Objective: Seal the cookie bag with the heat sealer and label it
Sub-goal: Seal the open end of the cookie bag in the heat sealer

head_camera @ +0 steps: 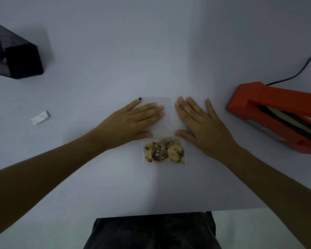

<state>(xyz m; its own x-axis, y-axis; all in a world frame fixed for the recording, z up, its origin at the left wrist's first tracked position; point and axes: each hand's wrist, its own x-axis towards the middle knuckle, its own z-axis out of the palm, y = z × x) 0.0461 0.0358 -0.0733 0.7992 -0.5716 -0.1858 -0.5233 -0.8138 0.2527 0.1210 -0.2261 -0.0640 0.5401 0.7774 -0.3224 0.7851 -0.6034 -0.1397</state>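
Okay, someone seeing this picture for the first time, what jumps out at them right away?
Probably the bright orange heat sealer at the right edge of the pale table. Next, the left hand and right hand pressed flat on the clear cookie bag at centre, cookies bunched at its near end. A black mesh pen holder sits far left.

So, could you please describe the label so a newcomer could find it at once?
Start at the black mesh pen holder in the table's far left corner. Nearer the person lies the label, a small white strip, flat, alone, well left of the left hand.
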